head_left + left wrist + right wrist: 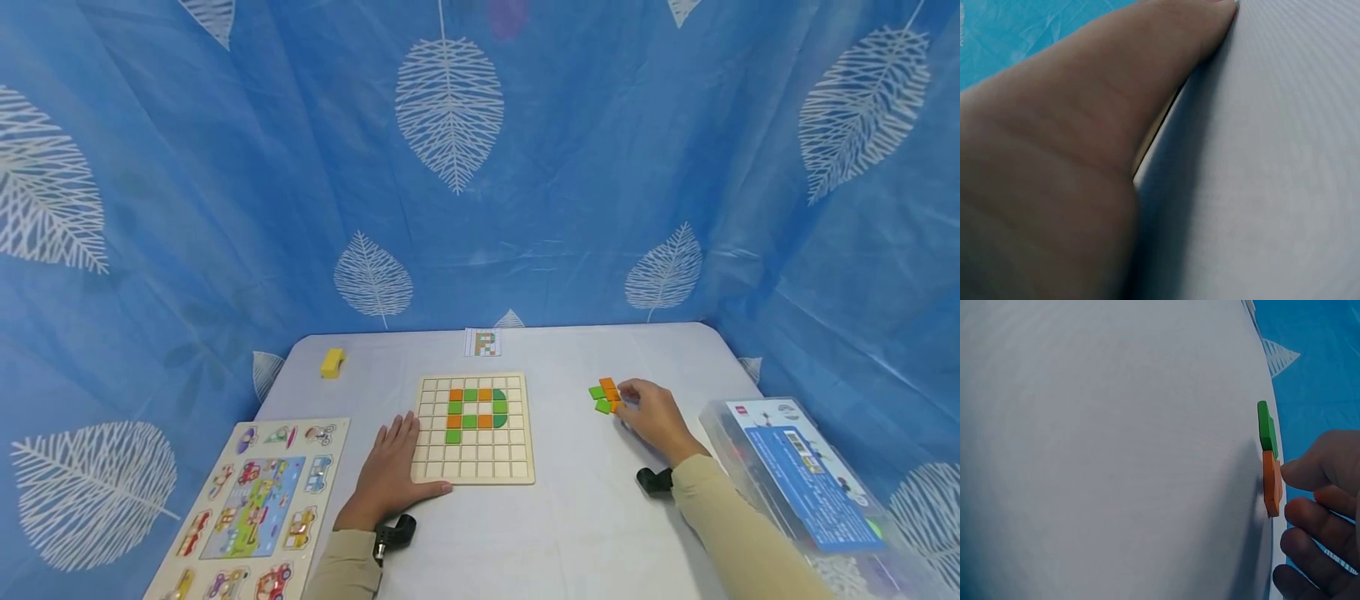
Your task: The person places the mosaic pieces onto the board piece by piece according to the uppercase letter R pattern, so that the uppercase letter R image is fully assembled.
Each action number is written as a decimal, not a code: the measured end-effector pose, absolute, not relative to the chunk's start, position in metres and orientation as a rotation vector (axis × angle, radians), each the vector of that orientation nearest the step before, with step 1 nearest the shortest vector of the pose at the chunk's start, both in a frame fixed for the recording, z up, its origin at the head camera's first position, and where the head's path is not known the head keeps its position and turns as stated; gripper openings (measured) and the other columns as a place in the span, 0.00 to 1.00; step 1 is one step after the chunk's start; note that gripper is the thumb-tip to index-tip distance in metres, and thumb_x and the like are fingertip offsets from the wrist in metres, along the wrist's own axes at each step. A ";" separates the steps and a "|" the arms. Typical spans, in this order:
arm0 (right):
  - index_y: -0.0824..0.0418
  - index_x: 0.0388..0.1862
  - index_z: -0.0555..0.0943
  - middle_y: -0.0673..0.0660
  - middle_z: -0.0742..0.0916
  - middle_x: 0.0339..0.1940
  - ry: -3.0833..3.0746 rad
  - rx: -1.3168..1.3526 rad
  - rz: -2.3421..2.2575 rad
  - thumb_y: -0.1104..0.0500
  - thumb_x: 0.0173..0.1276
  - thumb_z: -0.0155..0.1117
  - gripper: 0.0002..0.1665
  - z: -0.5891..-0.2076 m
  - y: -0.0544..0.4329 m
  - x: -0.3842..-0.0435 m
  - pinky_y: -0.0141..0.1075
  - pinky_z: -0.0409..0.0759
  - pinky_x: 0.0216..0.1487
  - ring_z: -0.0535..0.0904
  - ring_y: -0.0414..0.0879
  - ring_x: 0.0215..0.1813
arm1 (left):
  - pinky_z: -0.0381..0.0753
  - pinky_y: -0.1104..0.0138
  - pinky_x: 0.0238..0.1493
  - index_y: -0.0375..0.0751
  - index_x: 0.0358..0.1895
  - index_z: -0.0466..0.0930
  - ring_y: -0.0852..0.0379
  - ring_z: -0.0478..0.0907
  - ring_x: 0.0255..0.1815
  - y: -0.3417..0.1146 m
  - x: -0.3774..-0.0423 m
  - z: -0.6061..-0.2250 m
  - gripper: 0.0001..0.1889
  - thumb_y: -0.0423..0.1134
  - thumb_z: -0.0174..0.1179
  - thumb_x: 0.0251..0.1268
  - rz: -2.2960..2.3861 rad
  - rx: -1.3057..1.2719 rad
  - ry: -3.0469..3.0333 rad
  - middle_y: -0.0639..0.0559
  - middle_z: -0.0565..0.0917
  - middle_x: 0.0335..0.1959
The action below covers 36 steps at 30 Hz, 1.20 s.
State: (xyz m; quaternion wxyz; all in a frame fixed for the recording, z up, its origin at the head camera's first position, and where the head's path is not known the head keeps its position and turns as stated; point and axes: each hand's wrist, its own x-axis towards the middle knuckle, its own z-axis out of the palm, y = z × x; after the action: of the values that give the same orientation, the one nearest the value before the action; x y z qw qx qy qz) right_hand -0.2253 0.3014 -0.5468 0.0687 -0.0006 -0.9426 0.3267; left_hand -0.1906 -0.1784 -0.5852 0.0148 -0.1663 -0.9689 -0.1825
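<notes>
A wooden grid board (510, 460) lies on the table in the head view, with orange and green tiles (455, 408) set in several of its cells. Some of those at the right side have rounded corners. My left hand (387, 471) rests flat at the board's left edge, its thumb stretched along the near edge. To the right, a small heap of loose orange and green tiles (608, 388) lies by the fingertips of my right hand (654, 417). In the right wrist view, its thumb is beside an orange tile (1270, 487), behind which stands a green tile (1264, 425); whether they touch is unclear.
Behind the board lies a small pattern card (482, 342). A yellow block (332, 363) stands at the back left, and a vehicle picture puzzle (255, 500) lies at the front left. A clear plastic box (723, 425) with a printed sheet sits at the right.
</notes>
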 end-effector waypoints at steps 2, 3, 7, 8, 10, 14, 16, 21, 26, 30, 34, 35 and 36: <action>0.71 0.60 0.82 0.67 0.87 0.53 -2.841 -0.005 0.991 0.66 0.66 0.74 0.24 -0.548 0.302 -0.225 0.61 0.78 0.63 0.82 0.64 0.58 | 0.42 0.48 0.82 0.33 0.84 0.53 0.42 0.44 0.85 -0.179 -0.191 -0.586 0.74 0.87 0.61 0.43 -0.559 -0.518 -3.025 0.41 0.54 0.85; 0.71 0.60 0.82 0.67 0.87 0.52 -2.843 -0.004 0.992 0.66 0.66 0.74 0.24 -0.548 0.302 -0.224 0.61 0.78 0.63 0.82 0.64 0.58 | 0.41 0.49 0.82 0.34 0.84 0.53 0.43 0.44 0.85 -0.179 -0.191 -0.587 0.74 0.87 0.61 0.43 -0.555 -0.518 -3.029 0.41 0.53 0.85; 0.72 0.58 0.82 0.64 0.87 0.49 -2.854 -0.002 0.984 0.66 0.65 0.76 0.24 -0.549 0.302 -0.224 0.60 0.80 0.61 0.82 0.62 0.54 | 0.43 0.48 0.82 0.33 0.84 0.53 0.43 0.45 0.85 -0.180 -0.191 -0.587 0.74 0.87 0.61 0.43 -0.556 -0.523 -3.021 0.41 0.54 0.85; 0.72 0.58 0.83 0.64 0.87 0.48 -2.857 0.000 0.981 0.66 0.65 0.76 0.24 -0.549 0.302 -0.224 0.59 0.80 0.60 0.82 0.61 0.53 | 0.43 0.48 0.82 0.33 0.84 0.54 0.42 0.46 0.85 -0.180 -0.191 -0.587 0.74 0.87 0.62 0.43 -0.560 -0.524 -3.015 0.41 0.54 0.85; 0.71 0.56 0.83 0.62 0.87 0.46 -2.863 0.009 0.974 0.66 0.64 0.77 0.22 -0.549 0.301 -0.225 0.58 0.81 0.59 0.82 0.59 0.50 | 0.44 0.48 0.82 0.32 0.84 0.55 0.42 0.46 0.85 -0.180 -0.190 -0.586 0.74 0.87 0.62 0.43 -0.571 -0.527 -3.005 0.40 0.55 0.85; 0.70 0.52 0.85 0.61 0.87 0.44 -2.857 0.035 0.968 0.67 0.63 0.78 0.19 -0.549 0.301 -0.224 0.57 0.82 0.57 0.82 0.57 0.47 | 0.43 0.48 0.82 0.32 0.84 0.54 0.42 0.46 0.85 -0.180 -0.190 -0.585 0.74 0.87 0.62 0.43 -0.585 -0.523 -3.000 0.40 0.55 0.85; 0.70 0.51 0.85 0.60 0.87 0.42 -2.856 0.030 0.952 0.66 0.63 0.78 0.18 -0.550 0.301 -0.224 0.56 0.83 0.56 0.82 0.56 0.46 | 0.43 0.48 0.82 0.32 0.84 0.55 0.42 0.46 0.85 -0.180 -0.190 -0.585 0.73 0.86 0.63 0.43 -0.590 -0.522 -2.995 0.40 0.55 0.84; 0.69 0.48 0.85 0.57 0.87 0.37 -2.850 -0.043 0.921 0.63 0.64 0.78 0.16 -0.550 0.301 -0.222 0.54 0.84 0.51 0.81 0.54 0.41 | 0.44 0.47 0.82 0.32 0.83 0.55 0.42 0.47 0.85 -0.179 -0.190 -0.585 0.73 0.85 0.64 0.43 -0.592 -0.527 -2.996 0.40 0.55 0.84; 0.70 0.49 0.85 0.58 0.87 0.37 -2.826 -0.055 0.938 0.63 0.64 0.78 0.18 -0.549 0.300 -0.221 0.54 0.85 0.50 0.83 0.53 0.40 | 0.42 0.48 0.82 0.32 0.84 0.54 0.42 0.45 0.85 -0.179 -0.189 -0.584 0.73 0.85 0.64 0.44 -0.602 -0.530 -3.005 0.40 0.55 0.85; 0.70 0.48 0.85 0.60 0.89 0.39 -2.799 -0.035 0.972 0.63 0.63 0.79 0.18 -0.550 0.298 -0.221 0.53 0.87 0.49 0.85 0.53 0.41 | 0.41 0.49 0.82 0.32 0.84 0.54 0.42 0.45 0.85 -0.179 -0.189 -0.584 0.73 0.85 0.64 0.44 -0.599 -0.527 -3.009 0.41 0.54 0.85; 0.69 0.46 0.86 0.59 0.89 0.38 -2.771 0.007 0.997 0.64 0.62 0.80 0.16 -0.552 0.294 -0.221 0.50 0.88 0.46 0.86 0.52 0.39 | 0.41 0.49 0.82 0.33 0.84 0.54 0.43 0.45 0.85 -0.179 -0.190 -0.586 0.73 0.85 0.64 0.43 -0.591 -0.523 -3.013 0.41 0.54 0.85; 0.69 0.45 0.86 0.59 0.89 0.37 -2.765 0.023 1.001 0.64 0.62 0.79 0.16 -0.552 0.293 -0.221 0.49 0.88 0.45 0.86 0.52 0.39 | 0.41 0.49 0.82 0.33 0.84 0.54 0.43 0.45 0.85 -0.180 -0.190 -0.586 0.73 0.85 0.64 0.43 -0.586 -0.523 -3.012 0.41 0.54 0.85; 0.69 0.45 0.86 0.58 0.89 0.37 -2.758 0.037 1.008 0.65 0.61 0.80 0.15 -0.552 0.291 -0.220 0.49 0.87 0.44 0.85 0.51 0.39 | 0.41 0.49 0.82 0.33 0.84 0.54 0.43 0.45 0.85 -0.180 -0.191 -0.587 0.73 0.86 0.63 0.43 -0.581 -0.524 -3.011 0.41 0.54 0.85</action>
State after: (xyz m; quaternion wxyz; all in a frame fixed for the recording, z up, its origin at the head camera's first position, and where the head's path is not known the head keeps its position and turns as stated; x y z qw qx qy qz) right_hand -0.2205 0.2911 -0.5516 0.1022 0.0125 -0.9343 0.3413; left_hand -0.1906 -0.1795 -0.5869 0.0154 -0.1683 -0.9678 -0.1866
